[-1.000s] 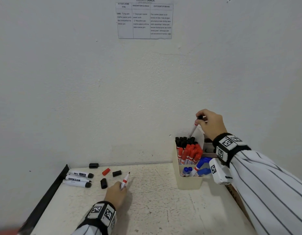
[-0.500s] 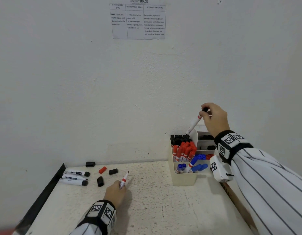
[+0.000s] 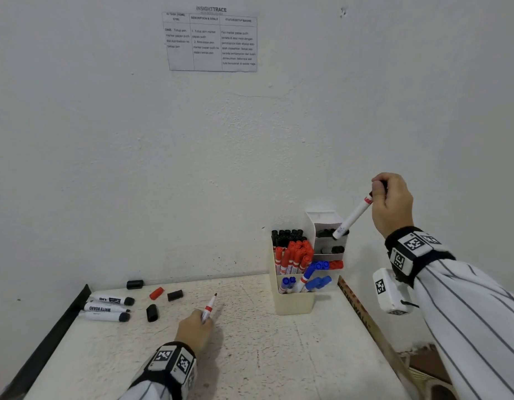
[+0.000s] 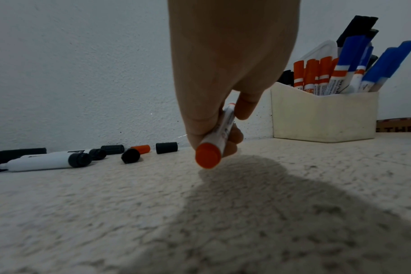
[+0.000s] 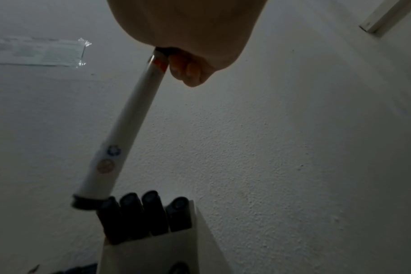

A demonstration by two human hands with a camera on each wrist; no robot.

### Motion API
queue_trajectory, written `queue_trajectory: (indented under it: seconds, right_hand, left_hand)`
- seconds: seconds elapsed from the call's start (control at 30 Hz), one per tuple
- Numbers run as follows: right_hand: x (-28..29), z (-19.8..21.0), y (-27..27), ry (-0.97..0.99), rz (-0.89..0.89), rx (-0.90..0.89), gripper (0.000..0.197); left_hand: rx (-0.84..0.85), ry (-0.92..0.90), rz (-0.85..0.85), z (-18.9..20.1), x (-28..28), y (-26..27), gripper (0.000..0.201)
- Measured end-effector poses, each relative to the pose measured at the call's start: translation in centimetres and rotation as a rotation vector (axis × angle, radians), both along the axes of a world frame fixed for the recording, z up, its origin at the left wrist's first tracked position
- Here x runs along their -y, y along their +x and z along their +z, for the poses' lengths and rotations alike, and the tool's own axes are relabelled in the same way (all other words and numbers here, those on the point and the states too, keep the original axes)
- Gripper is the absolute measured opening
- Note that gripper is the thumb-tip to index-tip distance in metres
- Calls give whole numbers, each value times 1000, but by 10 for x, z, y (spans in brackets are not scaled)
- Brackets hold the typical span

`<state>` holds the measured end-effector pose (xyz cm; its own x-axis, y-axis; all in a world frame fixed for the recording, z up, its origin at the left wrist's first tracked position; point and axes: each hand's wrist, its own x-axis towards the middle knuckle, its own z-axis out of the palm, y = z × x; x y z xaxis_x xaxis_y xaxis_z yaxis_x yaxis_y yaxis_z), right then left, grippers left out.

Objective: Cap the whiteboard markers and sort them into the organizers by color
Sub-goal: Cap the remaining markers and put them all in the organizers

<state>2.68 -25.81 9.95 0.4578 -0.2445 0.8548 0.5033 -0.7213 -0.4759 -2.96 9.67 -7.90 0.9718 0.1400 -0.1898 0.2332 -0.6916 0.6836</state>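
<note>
The right hand [image 3: 393, 202] is raised above the organizer [image 3: 293, 301] at the counter's [image 3: 264, 356] back right corner, its fingers [image 5: 188, 74] curled round the top end of a white marker [image 3: 352, 216] that slants down toward the organizer's black markers [image 3: 287, 235]. Red markers [image 3: 294, 255] and blue markers [image 3: 313, 280] fill other compartments. The left hand [image 3: 193, 330] is low over the counter's middle, fingers [image 4: 244, 105] pinching an uncapped red marker [image 3: 208, 308], tip pointing away. Near the back left corner lie 3 black markers [image 3: 105, 308], 3 black caps [image 3: 151, 312] and 1 red cap [image 3: 156, 293].
</note>
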Motion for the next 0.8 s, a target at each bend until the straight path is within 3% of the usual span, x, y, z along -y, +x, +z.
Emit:
queue_trajectory:
  seconds: [0.13,0.23,0.47,0.63,0.8]
  right_hand:
    - [7,-14,-5,-90,52,-94,8]
    - [14,-33,-2,-121,40,-144,4]
    - [7,-73,-5,-221,4,-206,9]
    - [-2,-98,-6,-191,5,-340,11]
    - [-14,-120,5,-205,3,-338,16]
  left_hand:
    - [-18,24,-2,1,2,1,23]
    - [-13,44,-19,4,3,0,16]
    - [-3,37,-23,5,0,-2,10]
    - [0,20,-12,1,-3,1,12]
    - [0,11,-3,-3,-6,3,13]
